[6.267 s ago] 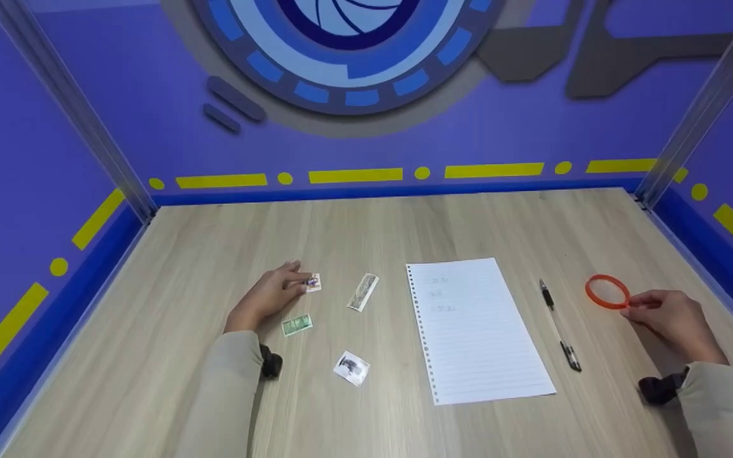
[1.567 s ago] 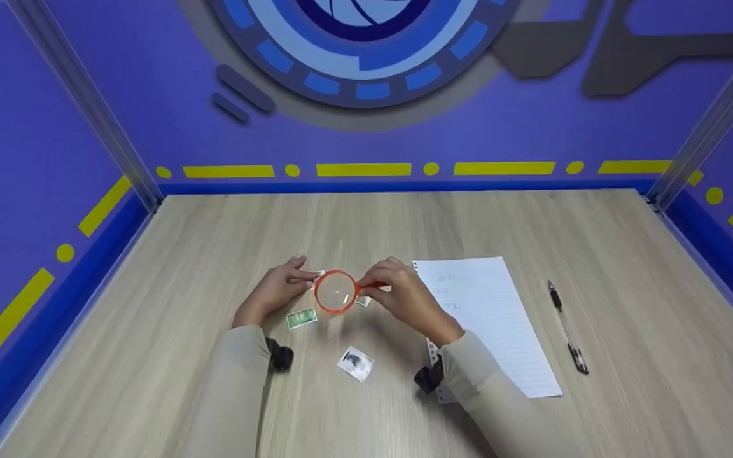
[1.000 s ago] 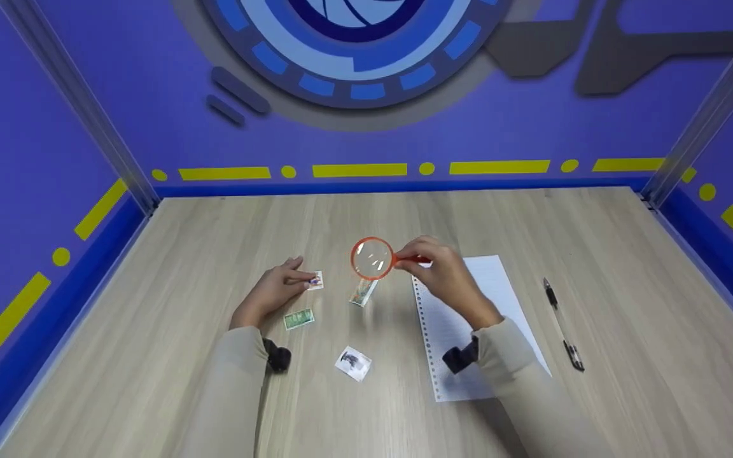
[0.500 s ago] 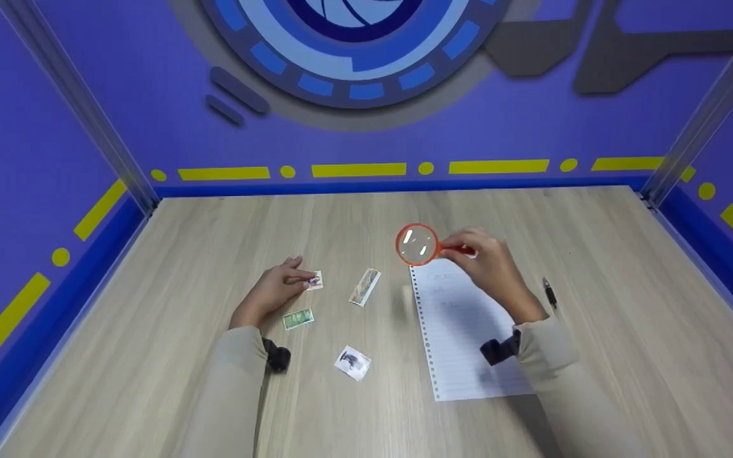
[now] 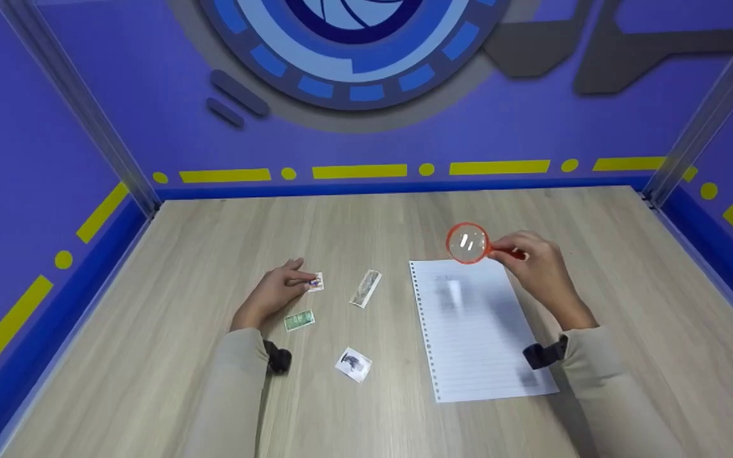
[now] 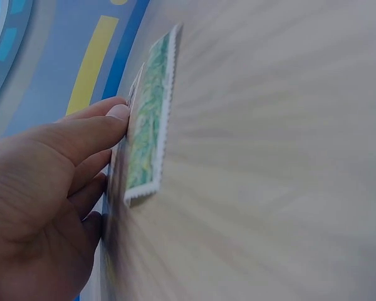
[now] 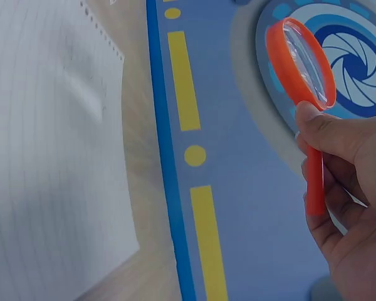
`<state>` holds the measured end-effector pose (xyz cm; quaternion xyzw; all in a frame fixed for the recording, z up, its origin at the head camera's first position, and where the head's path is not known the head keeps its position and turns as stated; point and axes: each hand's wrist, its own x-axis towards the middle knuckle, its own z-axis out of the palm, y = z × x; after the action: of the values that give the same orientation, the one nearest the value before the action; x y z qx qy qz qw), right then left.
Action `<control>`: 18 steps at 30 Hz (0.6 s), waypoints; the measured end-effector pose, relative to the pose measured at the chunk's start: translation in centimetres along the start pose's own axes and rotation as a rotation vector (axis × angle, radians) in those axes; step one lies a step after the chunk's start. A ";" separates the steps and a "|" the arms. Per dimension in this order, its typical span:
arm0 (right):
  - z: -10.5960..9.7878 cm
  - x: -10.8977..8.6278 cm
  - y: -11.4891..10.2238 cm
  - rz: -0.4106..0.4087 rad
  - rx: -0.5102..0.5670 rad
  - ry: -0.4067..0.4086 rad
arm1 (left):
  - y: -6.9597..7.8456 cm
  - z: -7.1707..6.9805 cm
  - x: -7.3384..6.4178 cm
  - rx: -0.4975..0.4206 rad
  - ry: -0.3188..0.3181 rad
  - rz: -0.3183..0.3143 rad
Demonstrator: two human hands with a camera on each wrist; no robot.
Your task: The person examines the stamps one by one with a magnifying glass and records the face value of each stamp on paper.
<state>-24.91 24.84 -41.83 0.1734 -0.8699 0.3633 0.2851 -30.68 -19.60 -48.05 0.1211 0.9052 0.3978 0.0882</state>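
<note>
My left hand (image 5: pixel 274 292) rests on the table at the left, its fingertips touching the left part of a small colourful stamp (image 5: pixel 317 282) that lies flat. In the left wrist view the thumb and index finger meet that stamp's edge, behind a green stamp (image 6: pixel 151 116). My right hand (image 5: pixel 535 270) pinches the handle of an orange magnifying glass (image 5: pixel 467 243) between thumb and fingers. The lens is raised over the far edge of a lined sheet of paper (image 5: pixel 484 356). A long narrow stamp (image 5: pixel 365 289) and a black-and-white stamp (image 5: pixel 354 364) lie between the hands.
The sheet has punched holes down its left side and faint marks near its top. Blue-purple panels (image 5: pixel 354 149) wall in the table (image 5: pixel 214 235) at the back and both sides. A pen seen earlier is hidden behind my right arm.
My right hand first brought the magnifying glass from the far right to the stamps. It has since carried it rightward, over the narrow stamp, to the paper. My left hand has stayed put.
</note>
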 end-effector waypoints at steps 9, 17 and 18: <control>-2.3 -1.9 2.4 0.033 -0.107 0.011 | 0.0 0.1 0.1 0.001 -0.006 -0.013; -5.2 -3.3 4.3 0.083 -0.141 0.038 | 0.2 0.1 -0.1 -0.007 0.002 -0.007; -5.5 -3.5 4.5 0.091 -0.144 0.040 | 0.2 0.1 -0.1 -0.006 0.001 -0.003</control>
<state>-22.44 32.25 -43.25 0.1056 -0.8949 0.3156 0.2972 -30.56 -19.48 -47.97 0.1196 0.9041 0.4006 0.0887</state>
